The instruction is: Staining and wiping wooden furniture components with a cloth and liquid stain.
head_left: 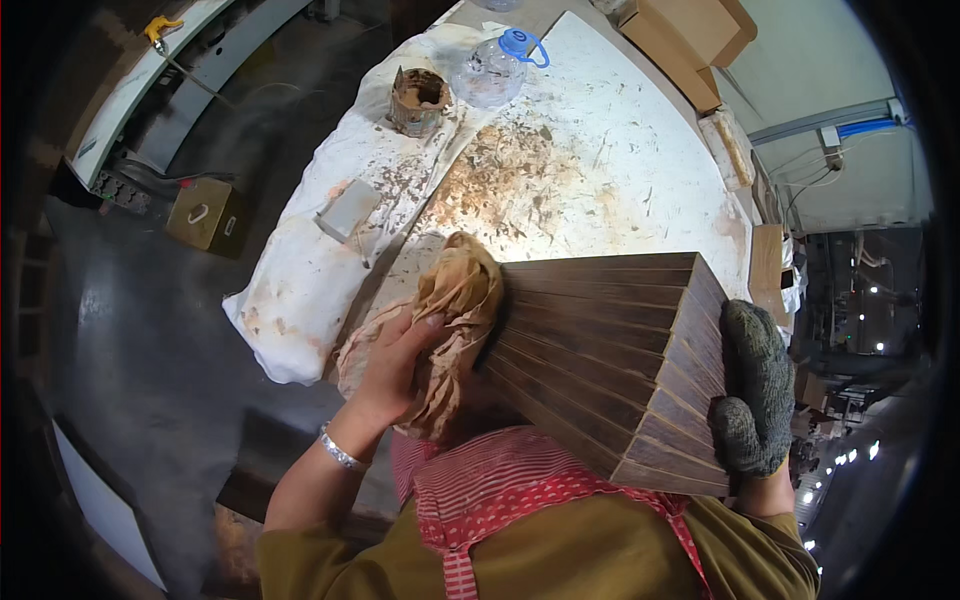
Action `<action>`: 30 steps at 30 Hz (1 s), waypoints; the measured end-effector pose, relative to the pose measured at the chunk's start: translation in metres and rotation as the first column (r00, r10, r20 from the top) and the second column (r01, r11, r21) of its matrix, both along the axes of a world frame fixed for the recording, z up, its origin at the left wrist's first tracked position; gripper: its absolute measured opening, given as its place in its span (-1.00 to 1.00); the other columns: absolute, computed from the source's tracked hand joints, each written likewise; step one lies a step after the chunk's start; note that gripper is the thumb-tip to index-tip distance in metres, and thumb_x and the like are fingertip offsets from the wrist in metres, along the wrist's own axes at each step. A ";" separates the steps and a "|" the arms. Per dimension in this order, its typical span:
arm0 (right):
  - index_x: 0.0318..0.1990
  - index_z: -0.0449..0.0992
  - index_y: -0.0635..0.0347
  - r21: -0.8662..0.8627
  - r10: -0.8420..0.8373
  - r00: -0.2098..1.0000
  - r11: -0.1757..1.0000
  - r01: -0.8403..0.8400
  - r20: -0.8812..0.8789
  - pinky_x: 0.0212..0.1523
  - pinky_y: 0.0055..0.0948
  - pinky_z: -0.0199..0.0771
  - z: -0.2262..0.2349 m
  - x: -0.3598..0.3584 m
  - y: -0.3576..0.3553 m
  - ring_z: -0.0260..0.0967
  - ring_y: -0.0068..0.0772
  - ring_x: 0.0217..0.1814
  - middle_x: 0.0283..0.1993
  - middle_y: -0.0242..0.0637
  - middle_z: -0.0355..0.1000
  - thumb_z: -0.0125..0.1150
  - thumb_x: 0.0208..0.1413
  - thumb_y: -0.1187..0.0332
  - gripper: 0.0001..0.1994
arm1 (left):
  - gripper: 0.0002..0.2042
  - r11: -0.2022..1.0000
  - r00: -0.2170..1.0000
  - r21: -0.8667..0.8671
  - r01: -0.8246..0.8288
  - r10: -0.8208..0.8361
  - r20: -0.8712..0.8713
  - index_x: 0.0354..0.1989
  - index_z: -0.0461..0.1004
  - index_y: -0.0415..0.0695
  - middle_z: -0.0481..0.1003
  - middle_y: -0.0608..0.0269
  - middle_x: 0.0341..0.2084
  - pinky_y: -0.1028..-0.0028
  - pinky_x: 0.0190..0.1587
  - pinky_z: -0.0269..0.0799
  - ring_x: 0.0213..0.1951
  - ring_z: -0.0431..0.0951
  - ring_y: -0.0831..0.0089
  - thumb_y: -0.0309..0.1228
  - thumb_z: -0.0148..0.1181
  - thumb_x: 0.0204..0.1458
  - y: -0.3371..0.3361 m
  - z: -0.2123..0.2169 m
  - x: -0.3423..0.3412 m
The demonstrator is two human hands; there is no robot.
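In my bare left hand is a crumpled tan rag, gripped by closed fingers. The rag presses against the left end of a dark brown wooden block, which looks built up of several long strips with lines between them. My right hand, in a dark grey knitted glove, grips the block's right end, its thumb along the side. The fingertips behind the block are hidden. The block is held in front of my red patterned apron, over the near side of the white covered table.
Brown crumbs are scattered across the table. A stained can, a clear jug with a blue cap and a grey rectangular block stand or lie on it. A cardboard box sits at the far right; a brass-coloured box is at left.
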State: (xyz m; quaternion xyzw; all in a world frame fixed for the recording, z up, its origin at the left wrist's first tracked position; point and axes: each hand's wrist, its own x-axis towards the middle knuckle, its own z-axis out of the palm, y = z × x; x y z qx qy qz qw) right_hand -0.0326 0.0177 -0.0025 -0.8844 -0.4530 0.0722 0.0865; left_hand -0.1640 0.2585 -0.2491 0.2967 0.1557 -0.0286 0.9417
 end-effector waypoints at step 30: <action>0.14 0.33 0.38 0.106 -0.151 0.984 0.981 0.161 -0.097 0.24 -0.11 0.10 -0.011 -0.002 -0.009 0.23 0.07 0.19 0.12 0.04 0.33 0.16 -0.04 -0.04 -0.29 | -0.73 0.571 0.990 0.817 0.081 -0.144 0.003 -0.11 0.46 -0.23 0.54 0.14 -0.49 0.40 -0.39 0.42 -0.50 0.53 0.35 -0.29 0.06 0.16 -0.009 0.040 0.036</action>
